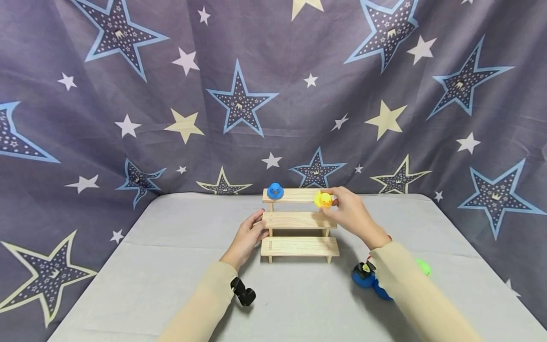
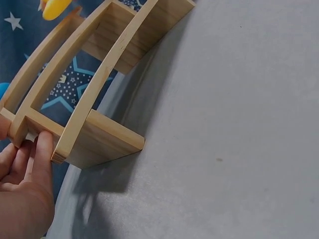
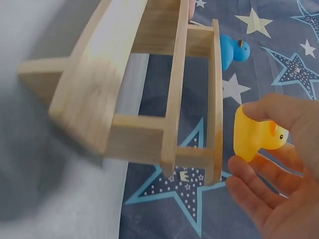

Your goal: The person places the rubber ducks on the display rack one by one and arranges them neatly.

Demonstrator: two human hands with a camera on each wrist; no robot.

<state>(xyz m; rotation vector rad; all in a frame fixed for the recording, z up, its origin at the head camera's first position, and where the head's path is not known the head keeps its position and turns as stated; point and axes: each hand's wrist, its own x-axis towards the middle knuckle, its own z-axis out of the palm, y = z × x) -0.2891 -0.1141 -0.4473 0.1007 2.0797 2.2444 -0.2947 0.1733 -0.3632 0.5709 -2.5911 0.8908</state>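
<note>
The right hand (image 1: 352, 213) pinches a yellow duck (image 1: 325, 200) near the wooden rack's (image 1: 299, 246) top right corner; the left hand (image 1: 247, 236) grips the rack's left edge. A blue duck (image 1: 275, 191) occupies the top left corner.

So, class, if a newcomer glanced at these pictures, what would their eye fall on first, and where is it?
Probably the bright yellow duck, pinched in the person's right grip just above the right end of the top shelf of the wooden stand. Next, perhaps, the blue duck at that shelf's left end, then the big blue-edged stars on the dark curtain behind.
</note>
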